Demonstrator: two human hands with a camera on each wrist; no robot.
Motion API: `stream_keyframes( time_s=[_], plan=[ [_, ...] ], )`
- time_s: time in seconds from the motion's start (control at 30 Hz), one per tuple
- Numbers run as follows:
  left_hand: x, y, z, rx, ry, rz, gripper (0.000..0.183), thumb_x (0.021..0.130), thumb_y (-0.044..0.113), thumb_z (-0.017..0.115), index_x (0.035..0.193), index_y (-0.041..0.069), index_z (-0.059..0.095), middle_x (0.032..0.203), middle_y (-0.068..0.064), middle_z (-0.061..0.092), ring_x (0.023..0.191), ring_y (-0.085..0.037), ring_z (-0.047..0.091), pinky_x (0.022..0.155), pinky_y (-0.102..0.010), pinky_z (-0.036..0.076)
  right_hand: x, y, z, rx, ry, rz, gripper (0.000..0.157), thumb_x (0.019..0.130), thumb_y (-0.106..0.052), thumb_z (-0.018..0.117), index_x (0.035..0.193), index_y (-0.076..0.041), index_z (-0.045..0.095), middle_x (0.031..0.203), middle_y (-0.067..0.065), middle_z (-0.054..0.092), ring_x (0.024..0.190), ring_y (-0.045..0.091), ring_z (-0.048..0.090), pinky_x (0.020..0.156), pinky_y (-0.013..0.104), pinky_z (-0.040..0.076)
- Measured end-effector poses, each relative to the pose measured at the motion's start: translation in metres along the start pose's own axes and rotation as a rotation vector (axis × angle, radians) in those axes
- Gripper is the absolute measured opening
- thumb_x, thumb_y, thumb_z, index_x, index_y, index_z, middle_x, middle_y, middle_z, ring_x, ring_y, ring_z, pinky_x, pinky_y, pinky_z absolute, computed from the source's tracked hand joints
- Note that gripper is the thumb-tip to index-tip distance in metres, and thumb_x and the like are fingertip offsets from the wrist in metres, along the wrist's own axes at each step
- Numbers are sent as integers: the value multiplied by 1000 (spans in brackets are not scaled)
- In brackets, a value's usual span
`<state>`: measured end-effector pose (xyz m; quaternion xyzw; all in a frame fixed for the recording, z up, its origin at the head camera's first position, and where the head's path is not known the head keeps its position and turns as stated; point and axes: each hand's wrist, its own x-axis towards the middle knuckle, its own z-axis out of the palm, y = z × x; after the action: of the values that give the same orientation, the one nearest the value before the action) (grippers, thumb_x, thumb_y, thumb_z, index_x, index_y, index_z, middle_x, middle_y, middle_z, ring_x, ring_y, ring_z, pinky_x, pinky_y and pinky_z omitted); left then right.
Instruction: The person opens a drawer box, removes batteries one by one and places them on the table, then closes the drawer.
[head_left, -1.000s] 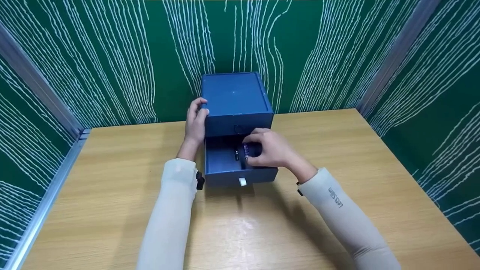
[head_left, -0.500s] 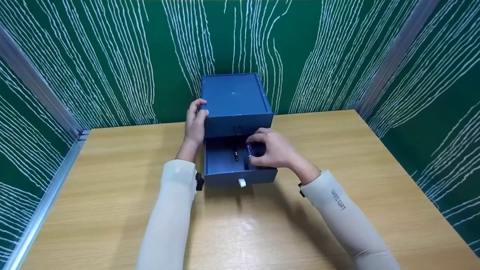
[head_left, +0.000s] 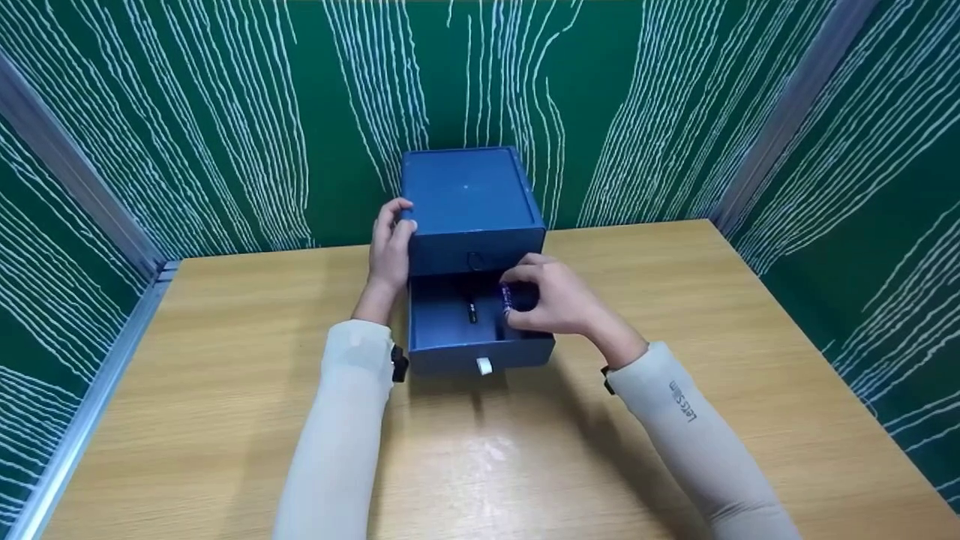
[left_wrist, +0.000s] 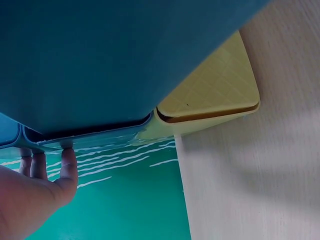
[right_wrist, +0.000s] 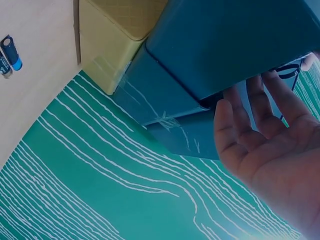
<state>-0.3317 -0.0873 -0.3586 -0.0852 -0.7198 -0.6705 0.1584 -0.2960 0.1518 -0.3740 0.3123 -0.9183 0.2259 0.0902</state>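
Observation:
A blue drawer cabinet point(head_left: 469, 191) stands against the back wall. Its middle blue drawer point(head_left: 439, 322) is pulled out, with a white tab on the front. My left hand point(head_left: 388, 251) rests against the cabinet's left side, fingertips and thumb pressing at the top edge. Over the drawer's right part, my right hand point(head_left: 559, 296) pinches a small, slim purple-patterned cylinder point(head_left: 506, 298) between thumb and fingers. A short black cylinder point(head_left: 472, 311) with light marks lies inside the drawer. In the right wrist view the purple piece is hidden from sight.
Below the blue drawers sits a yellow drawer point(left_wrist: 215, 82). Two batteries point(right_wrist: 11, 52) lie on the wooden table point(head_left: 225, 390) in the right wrist view. Green walls with white lines point(head_left: 247, 112) rise behind and at both sides, with metal posts at the corners.
My right hand has shifted slightly right with the purple cylinder, away from the black one. The left hand and the drawer have stayed in place.

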Motion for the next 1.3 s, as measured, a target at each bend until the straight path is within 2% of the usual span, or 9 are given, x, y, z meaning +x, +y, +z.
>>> stream_keyframes(
  time_s=[0.27,0.5,0.6,0.7,0.93,1.2,1.3],
  plan=[
    [2,-3,0,-11,-4,1,33,84,14,35,116,6,43,126,-8,35,116,-20,31,99,-38,22,-1,2,-3,20,-16,37,39,66,-33,67,101,-17,63,93,-4,54,85,15,45,73,32,40],
    [15,-26,-3,-9,-9,-15,31,86,19,37,116,16,44,129,0,33,118,-14,30,100,-38,22,-2,3,-5,24,-21,57,41,66,-34,66,103,-16,63,94,-4,54,86,15,45,73,32,40],
    [16,-29,-3,1,-6,-12,30,86,20,38,115,18,45,129,1,34,118,-13,30,100,-36,23,-3,3,-6,31,-10,64,41,66,-32,67,102,-15,63,95,-4,54,87,15,45,75,34,40],
    [14,-27,-3,1,-3,-5,30,85,18,38,114,15,45,129,-1,34,118,-14,30,100,-37,22,-5,4,-7,23,12,49,40,65,-30,67,101,-14,63,96,-3,56,88,16,47,77,36,40],
    [3,-7,-1,-5,0,-13,33,85,15,36,116,8,43,130,-6,33,119,-18,28,101,-37,21,-8,8,-7,6,30,43,40,64,-32,65,101,-14,63,103,-1,57,94,18,48,84,39,39],
    [1,-3,-1,-3,-2,-8,33,85,15,36,116,7,43,129,-7,34,118,-20,30,100,-38,23,-11,15,-7,28,18,94,40,64,-30,66,102,-16,62,107,-1,56,98,16,49,85,39,41],
    [1,-4,-2,-8,-7,-11,33,85,15,36,117,7,43,128,-7,34,116,-20,31,99,-38,24,-12,17,-8,34,14,122,41,64,-31,66,103,-17,61,105,-2,55,95,15,49,80,37,44]
  ],
)
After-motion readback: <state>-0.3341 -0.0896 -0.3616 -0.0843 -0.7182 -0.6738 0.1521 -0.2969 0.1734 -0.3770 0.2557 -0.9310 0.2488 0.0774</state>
